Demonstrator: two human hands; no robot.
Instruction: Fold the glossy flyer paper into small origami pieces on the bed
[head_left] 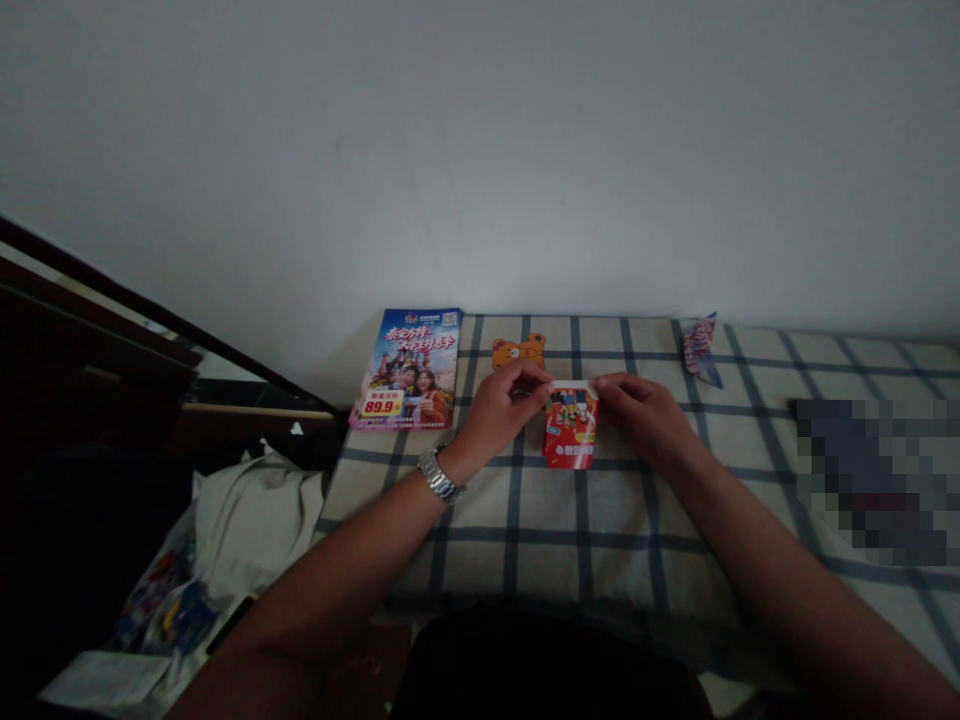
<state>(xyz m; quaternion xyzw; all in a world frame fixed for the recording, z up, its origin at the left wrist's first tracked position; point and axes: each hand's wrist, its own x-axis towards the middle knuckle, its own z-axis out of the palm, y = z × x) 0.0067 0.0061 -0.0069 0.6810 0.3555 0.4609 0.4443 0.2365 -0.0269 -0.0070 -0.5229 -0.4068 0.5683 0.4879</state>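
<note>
A small red printed paper (570, 428) lies on the checked cloth (585, 520) in front of me. My left hand (499, 405), with a metal watch on its wrist, pinches the paper's top left corner. My right hand (645, 412) pinches the top right corner, fingers pressed together on the white top edge. Both hands rest on the cloth at either side of the paper.
A colourful leaflet (409, 368) lies at the cloth's far left corner. An orange bear-shaped cutout (517, 351) sits behind my left hand. A folded patterned paper piece (700, 348) stands at the back right. Bags and papers (187, 590) lie on the floor at left. A white wall rises behind.
</note>
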